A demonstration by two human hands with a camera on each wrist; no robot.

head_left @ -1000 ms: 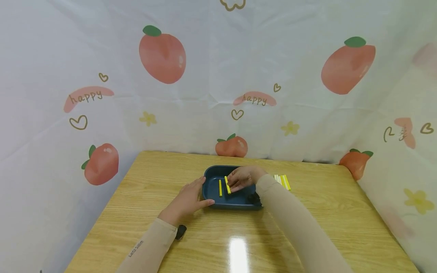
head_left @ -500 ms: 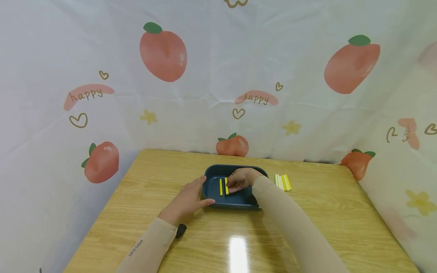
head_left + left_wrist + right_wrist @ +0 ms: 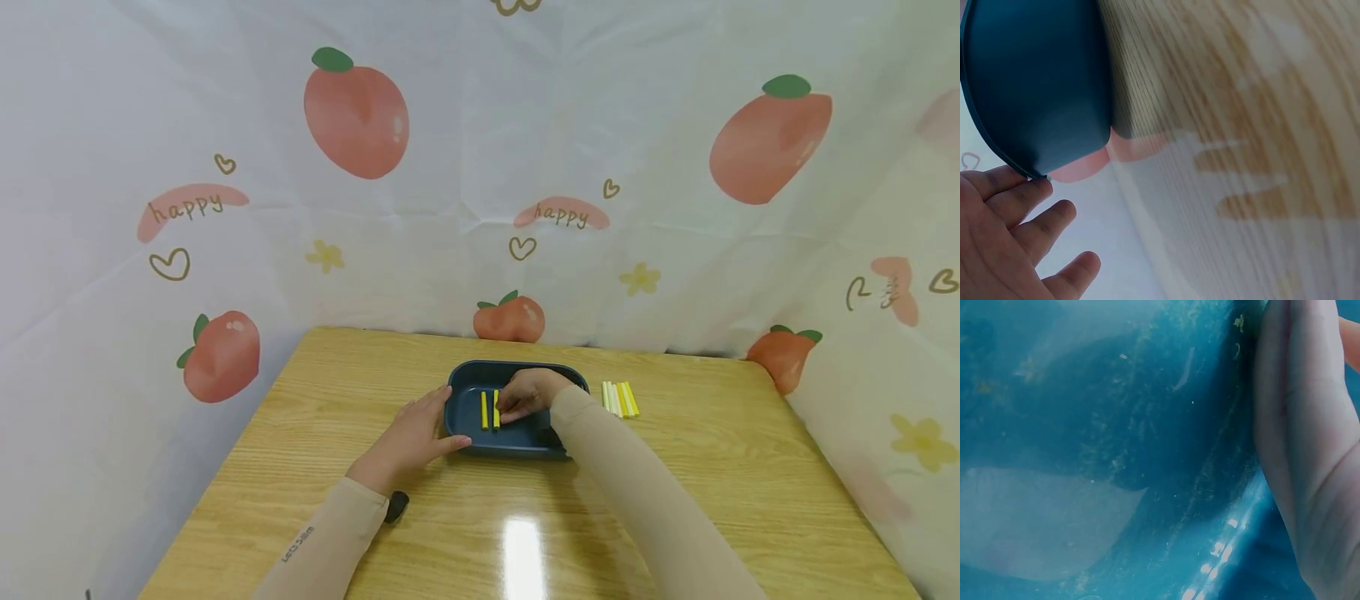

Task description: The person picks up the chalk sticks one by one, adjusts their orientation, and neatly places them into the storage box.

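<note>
A dark blue tray (image 3: 517,454) stands on the wooden table. One yellow chalk stick (image 3: 484,412) lies in its left part. Just right of that, nearly parallel, my right hand (image 3: 529,393) pinches a second yellow chalk stick (image 3: 497,421) low against the tray floor. In the right wrist view, the side of the right hand (image 3: 1310,425) is close over the speckled tray floor (image 3: 1104,412); the chalk is hidden there. My left hand (image 3: 408,433) rests on the tray's left end, thumb at the front rim. Its fingertips touch the rim in the left wrist view (image 3: 1010,231).
Several white and yellow chalk sticks (image 3: 620,400) lie side by side on the table, right of the tray. A black object (image 3: 397,507) is by the left wrist. Behind the table (image 3: 360,350) hangs a white cloth (image 3: 420,275) with printed peaches.
The right hand has brought the second yellow chalk stick down and straightened it, from slanted to nearly parallel with the first. The left hand stays on the tray.
</note>
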